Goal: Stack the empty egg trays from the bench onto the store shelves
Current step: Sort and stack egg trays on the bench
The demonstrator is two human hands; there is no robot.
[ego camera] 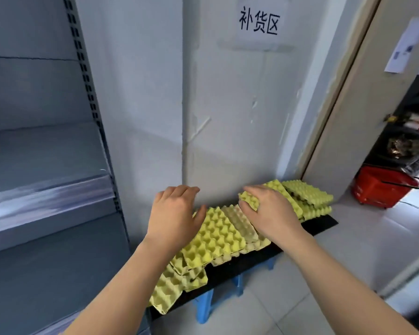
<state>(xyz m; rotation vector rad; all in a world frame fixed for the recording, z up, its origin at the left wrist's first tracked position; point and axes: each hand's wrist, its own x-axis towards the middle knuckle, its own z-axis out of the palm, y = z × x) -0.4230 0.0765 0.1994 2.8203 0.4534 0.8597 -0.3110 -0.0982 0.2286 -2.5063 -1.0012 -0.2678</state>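
Nearest the person, at about six o'clock, a yellow-green egg tray point(165, 293) juts off the near end of the black bench point(228, 269), partly unsupported. Beyond it a loose heap of trays point(215, 238) lies skewed, with a paler beige tray point(240, 223) bedded among them. The left hand point(177, 213) hovers at the heap's ten o'clock edge, fingers relaxed and gently curved, holding nothing; whether it touches the trays cannot be told. The right hand point(269, 213), at the heap's two o'clock, pinches the corner of a tilted egg tray point(250, 200) that leans against the far stack point(310, 197). Lifted by that one corner, the soft pulp could bend or tear. Nested neighbours might also ride up with it and spill, and any jolt to the heap could tip the overhanging tray to the floor. The grey store shelves point(46, 189) wait at nine o'clock; a red shopping basket point(382, 187) sits at three o'clock.
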